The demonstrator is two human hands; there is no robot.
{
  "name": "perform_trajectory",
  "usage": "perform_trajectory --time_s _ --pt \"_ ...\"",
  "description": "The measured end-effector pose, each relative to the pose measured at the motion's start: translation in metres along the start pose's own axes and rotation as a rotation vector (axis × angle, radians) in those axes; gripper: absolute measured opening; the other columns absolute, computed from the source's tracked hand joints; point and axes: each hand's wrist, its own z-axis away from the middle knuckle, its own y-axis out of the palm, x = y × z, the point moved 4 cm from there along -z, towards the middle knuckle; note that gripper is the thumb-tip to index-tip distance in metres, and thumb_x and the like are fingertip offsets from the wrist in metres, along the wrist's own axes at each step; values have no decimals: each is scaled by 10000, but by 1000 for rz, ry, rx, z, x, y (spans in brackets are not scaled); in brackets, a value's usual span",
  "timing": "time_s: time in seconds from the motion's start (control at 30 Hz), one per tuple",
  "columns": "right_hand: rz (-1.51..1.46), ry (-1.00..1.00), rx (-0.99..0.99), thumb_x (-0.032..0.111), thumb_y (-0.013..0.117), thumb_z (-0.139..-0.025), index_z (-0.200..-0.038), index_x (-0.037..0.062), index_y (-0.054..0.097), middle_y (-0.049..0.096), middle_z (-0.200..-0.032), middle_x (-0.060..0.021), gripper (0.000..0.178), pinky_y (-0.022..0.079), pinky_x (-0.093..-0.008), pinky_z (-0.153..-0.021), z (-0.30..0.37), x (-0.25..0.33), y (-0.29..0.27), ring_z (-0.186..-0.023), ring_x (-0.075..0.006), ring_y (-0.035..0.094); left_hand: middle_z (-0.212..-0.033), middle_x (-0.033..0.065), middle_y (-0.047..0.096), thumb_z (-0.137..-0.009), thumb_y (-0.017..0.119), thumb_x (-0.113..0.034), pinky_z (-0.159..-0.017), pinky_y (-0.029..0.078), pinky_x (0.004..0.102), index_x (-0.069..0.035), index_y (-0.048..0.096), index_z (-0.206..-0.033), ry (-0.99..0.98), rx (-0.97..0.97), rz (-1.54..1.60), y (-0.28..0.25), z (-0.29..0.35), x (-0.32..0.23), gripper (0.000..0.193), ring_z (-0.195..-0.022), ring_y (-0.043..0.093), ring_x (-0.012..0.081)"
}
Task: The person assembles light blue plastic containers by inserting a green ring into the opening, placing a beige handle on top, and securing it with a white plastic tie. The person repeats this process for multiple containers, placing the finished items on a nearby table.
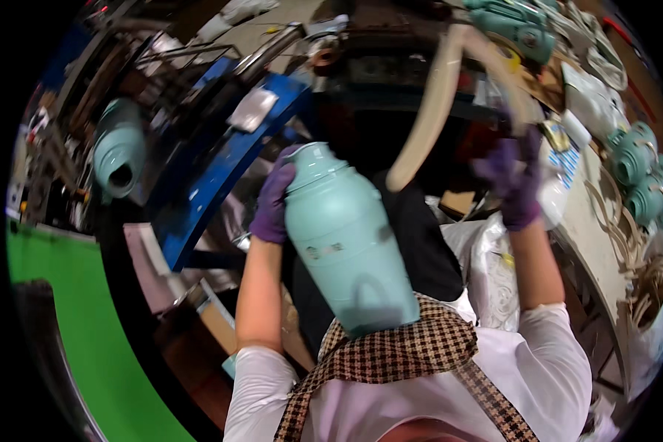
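A pale teal vacuum flask body (pixel 350 236) leans across my lap, its base against my checked apron (pixel 390 346). Wrapped in a purple glove, my left hand (pixel 272 200) grips the flask at its shoulder, just below the neck. My right hand (pixel 514 180), also gloved in purple, is raised to the right and smeared by motion. From it a beige curved strap (pixel 433 103) arches up and over, its free end hanging near the flask. The right fingers look closed round the other end, though blur hides the details.
Another teal flask (pixel 119 147) lies at the left by machinery. A blue metal frame (pixel 232 169) slants beside my left arm. On the right, a pale table (pixel 593 214) bears several teal flasks (pixel 644 199) and beige straps (pixel 619 214). A white plastic sack (pixel 490 272) stands near my right forearm.
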Motion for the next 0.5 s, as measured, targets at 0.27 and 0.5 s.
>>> perform_trajectory --time_s 0.27,0.5 --pt "18 274 389 175 421 -1028 -1092 46 598 458 -664 43 228 464 -256 -675 -8 -111 148 -493 -61 400 -1264 151 607 -936 572 -424 -1032 450 356 2 469 -1373 98 86 22 21 30 -40 619 -1162 586 226" --pt "649 -1214 937 349 641 -762 -844 159 675 631 -840 -10 209 411 -470 -993 54 -85 191 -829 -233 631 -1271 168 586 -934 584 -407 -1066 449 369 -36 395 -1427 85 105 288 18 46 -29 645 -1188 580 267"
